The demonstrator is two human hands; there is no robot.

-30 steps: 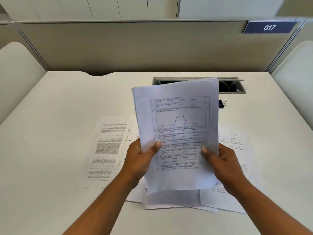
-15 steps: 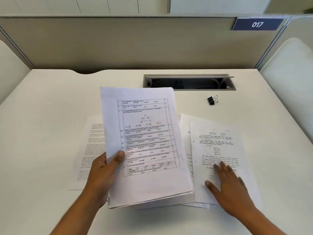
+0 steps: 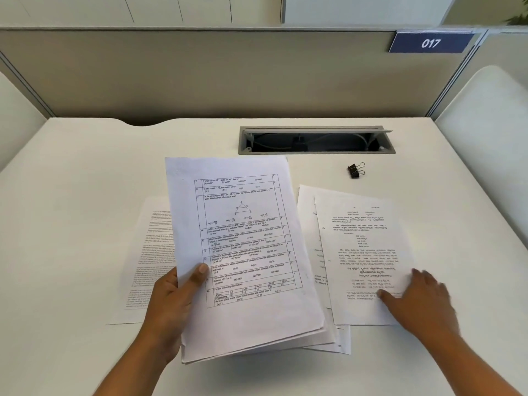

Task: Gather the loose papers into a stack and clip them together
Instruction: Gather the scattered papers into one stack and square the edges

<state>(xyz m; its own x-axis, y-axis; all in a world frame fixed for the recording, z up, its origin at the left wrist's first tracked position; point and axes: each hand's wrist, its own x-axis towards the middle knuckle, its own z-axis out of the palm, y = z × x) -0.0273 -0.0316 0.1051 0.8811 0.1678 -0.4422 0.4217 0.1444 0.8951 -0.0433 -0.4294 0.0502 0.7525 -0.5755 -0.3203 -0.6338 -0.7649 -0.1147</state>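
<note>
My left hand (image 3: pixel 173 307) grips a stack of printed papers (image 3: pixel 243 252) by its left edge, thumb on top, and holds it tilted above the white desk (image 3: pixel 71 181). Its top sheet shows a table of questions with a triangle figure. My right hand (image 3: pixel 420 298) lies flat, fingers straight, on a loose sheet of printed text (image 3: pixel 363 247) to the right. More loose sheets (image 3: pixel 310 224) show under that one. Another text page (image 3: pixel 151 252) lies on the desk at the left, partly hidden by the stack. A black binder clip (image 3: pixel 355 170) sits beyond the papers.
An open cable tray (image 3: pixel 315 140) is set into the desk at the back. A beige partition (image 3: pixel 200 75) with a blue sign reading 017 (image 3: pixel 430 42) closes off the far side. White chair backs (image 3: pixel 485 144) flank the desk.
My right hand let go of the stack and dropped onto the loose sheet at the right. The left hand alone now holds the stack, lowered and shifted left.
</note>
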